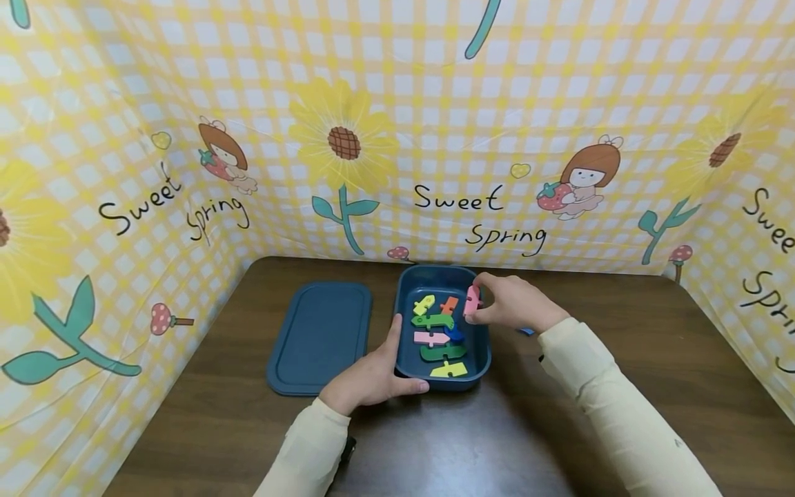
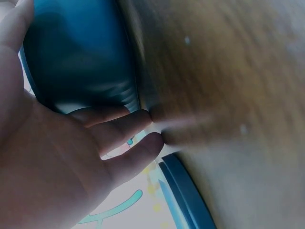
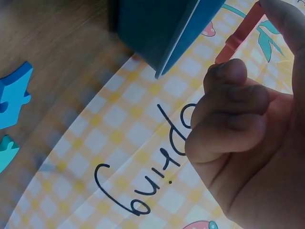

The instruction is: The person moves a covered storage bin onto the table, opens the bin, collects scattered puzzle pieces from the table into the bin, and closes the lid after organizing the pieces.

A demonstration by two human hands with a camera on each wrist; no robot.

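A dark blue box (image 1: pixel 406 373) stands uncovered, with several colourful foam-like puzzle pieces inside, among them a green piece (image 1: pixel 433 321), a light pink piece (image 1: pixel 431 339) and a yellow piece (image 1: pixel 448 370). Over its right side my right hand (image 1: pixel 518 301) pinches a pink puzzle piece (image 1: pixel 472 301) by its two ends, between thumb and fingertip. The same piece looks red (image 3: pixel 240 32) in the right wrist view. My left hand (image 1: pixel 366 376) rests at the box's front left corner, thumb along the front and fairly straight fingers by the left wall.
A dark blue lid (image 1: pixel 319 338) lies flat on the brown table (image 1: pixel 211 386) left of the box. Right of the box are a blue piece (image 3: pixel 15 95) and a teal piece (image 3: pixel 6 151), mostly hidden by my forearm in the head view. Patterned cloth (image 1: pixel 385 214) rises behind the table.
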